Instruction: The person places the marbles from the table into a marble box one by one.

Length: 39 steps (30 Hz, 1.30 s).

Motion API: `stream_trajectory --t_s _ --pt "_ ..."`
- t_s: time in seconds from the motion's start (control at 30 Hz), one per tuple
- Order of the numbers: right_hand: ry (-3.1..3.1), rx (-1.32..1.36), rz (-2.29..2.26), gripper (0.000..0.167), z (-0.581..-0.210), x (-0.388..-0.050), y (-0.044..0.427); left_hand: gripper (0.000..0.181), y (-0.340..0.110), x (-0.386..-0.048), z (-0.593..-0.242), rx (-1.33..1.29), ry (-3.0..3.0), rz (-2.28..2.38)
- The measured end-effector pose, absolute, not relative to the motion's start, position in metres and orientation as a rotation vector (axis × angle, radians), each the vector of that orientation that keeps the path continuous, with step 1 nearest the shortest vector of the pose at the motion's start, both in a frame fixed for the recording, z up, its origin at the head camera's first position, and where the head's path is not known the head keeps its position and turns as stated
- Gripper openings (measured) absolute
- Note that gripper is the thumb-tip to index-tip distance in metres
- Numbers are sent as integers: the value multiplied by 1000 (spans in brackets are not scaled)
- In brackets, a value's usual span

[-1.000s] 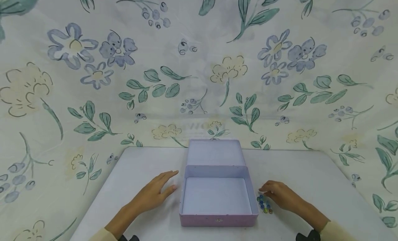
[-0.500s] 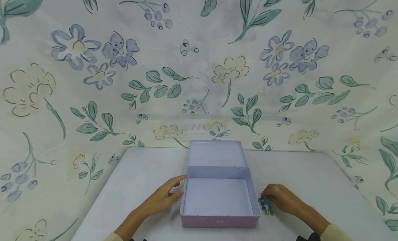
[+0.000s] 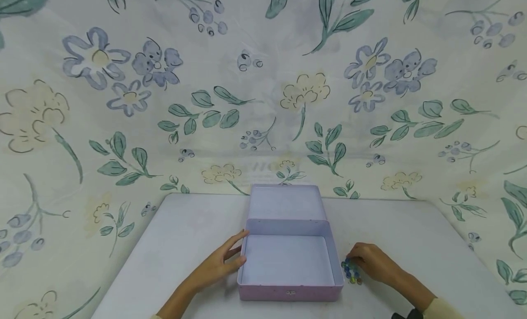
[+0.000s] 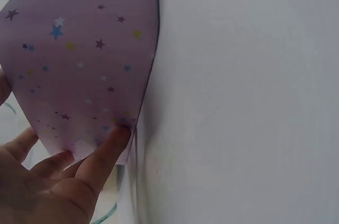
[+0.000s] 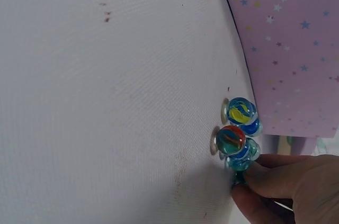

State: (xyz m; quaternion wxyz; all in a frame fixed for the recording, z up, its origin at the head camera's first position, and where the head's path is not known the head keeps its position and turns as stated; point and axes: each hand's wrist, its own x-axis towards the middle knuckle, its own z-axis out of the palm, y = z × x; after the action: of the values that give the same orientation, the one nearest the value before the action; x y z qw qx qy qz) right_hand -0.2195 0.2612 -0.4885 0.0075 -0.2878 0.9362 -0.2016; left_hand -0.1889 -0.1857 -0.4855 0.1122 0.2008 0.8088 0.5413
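Observation:
An open purple box (image 3: 290, 293) with small stars on its outer walls stands at the middle of the table, its pale inside bare. My left hand (image 3: 216, 267) touches the box's left wall, fingers spread and fairly straight; in the left wrist view its fingertips (image 4: 119, 135) rest on the starry side. Beside the right wall lies a cluster of several glass marbles (image 3: 352, 275), blue, yellow and orange-red inside. At the cluster's edge my right hand (image 3: 373, 261) pinches a dark teal marble (image 5: 239, 178) between thumb and finger. Its palm is hidden in the head view.
The box lid (image 3: 286, 202) lies folded back behind the box. A white tabletop (image 3: 181, 227) extends on both sides. Behind it hangs a flower-patterned sheet (image 3: 263, 90). Small brownish specks (image 5: 107, 17) mark the table surface.
My left hand has moved right, from a gap beside the box to touching its left wall. My right hand has come slightly down onto the marbles, fingers closing on one.

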Motion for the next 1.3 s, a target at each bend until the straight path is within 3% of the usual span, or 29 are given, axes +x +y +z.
stream_trajectory --t_s 0.8,1.3 --pt "2913 -965 -856 14 -457 -224 269 70 -186 -189 -494 500 2119 1759" --pt "2917 -1161 -902 19 -411 -239 227 67 -187 -189 -494 485 2130 1764"
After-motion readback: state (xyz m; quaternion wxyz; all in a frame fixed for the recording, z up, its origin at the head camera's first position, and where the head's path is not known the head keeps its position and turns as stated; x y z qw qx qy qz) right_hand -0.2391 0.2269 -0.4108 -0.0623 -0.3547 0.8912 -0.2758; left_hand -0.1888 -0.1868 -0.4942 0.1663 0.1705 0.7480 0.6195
